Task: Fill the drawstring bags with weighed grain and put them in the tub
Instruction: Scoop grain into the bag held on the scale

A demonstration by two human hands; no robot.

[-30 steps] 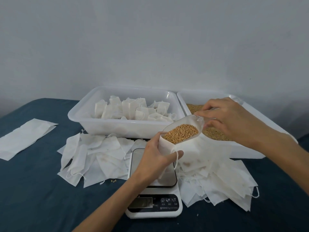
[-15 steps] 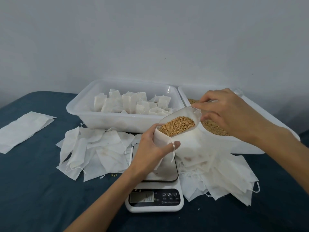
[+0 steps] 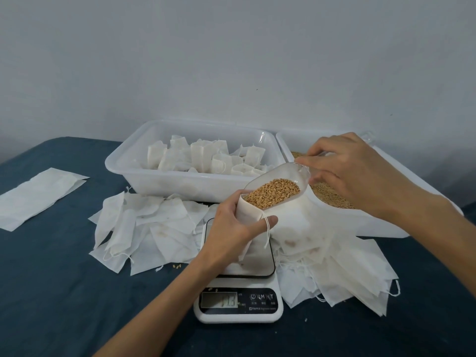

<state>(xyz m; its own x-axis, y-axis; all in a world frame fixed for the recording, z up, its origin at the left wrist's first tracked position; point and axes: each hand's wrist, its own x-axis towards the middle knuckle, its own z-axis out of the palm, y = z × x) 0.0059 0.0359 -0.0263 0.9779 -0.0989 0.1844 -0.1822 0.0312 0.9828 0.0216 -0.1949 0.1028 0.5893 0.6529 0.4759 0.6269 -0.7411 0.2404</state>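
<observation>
Above the scale (image 3: 238, 269), the left hand (image 3: 233, 228) grips a drawstring bag (image 3: 248, 215) open while right-hand fingers (image 3: 313, 157) pinch a tilted scoop (image 3: 280, 186) of grain (image 3: 273, 193) at its mouth; a slack rim or hasty tip could spill kernels onto the bench (image 3: 64, 292).

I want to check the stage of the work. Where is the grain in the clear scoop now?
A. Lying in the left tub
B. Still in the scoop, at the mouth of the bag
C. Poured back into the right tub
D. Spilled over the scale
B: the grain sits heaped in the scoop, whose lip rests at the open bag in the left hand.
</observation>
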